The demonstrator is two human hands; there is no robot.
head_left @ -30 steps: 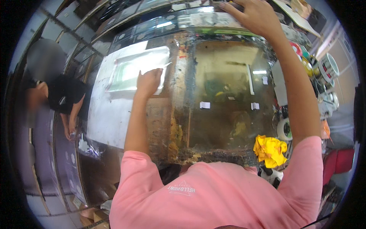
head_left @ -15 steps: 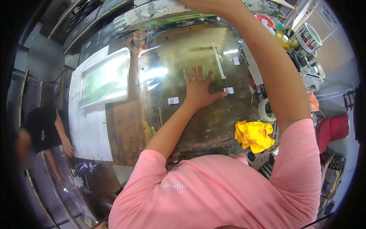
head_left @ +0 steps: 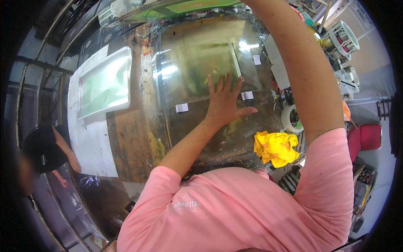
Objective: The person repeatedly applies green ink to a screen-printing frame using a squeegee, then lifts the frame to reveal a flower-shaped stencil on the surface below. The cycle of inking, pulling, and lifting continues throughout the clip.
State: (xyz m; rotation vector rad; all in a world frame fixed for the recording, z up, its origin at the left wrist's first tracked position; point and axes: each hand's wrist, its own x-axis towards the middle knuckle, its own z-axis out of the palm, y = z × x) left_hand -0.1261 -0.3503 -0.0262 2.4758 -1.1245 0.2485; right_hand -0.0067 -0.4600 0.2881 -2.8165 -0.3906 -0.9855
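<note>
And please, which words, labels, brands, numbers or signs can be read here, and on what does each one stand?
Pink shirt: white chest lettering, readable, wording not repeated here.
White tub: red marks on a dark label, too small.
Co-worker's black shirt: pale print, too small.
Upper-right panel: dark lettering, too blurred.

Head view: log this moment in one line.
left hand: spread, palm down, over glossy panel | right hand: out of view | yellow cloth: crumpled, by panel's near right corner
</note>
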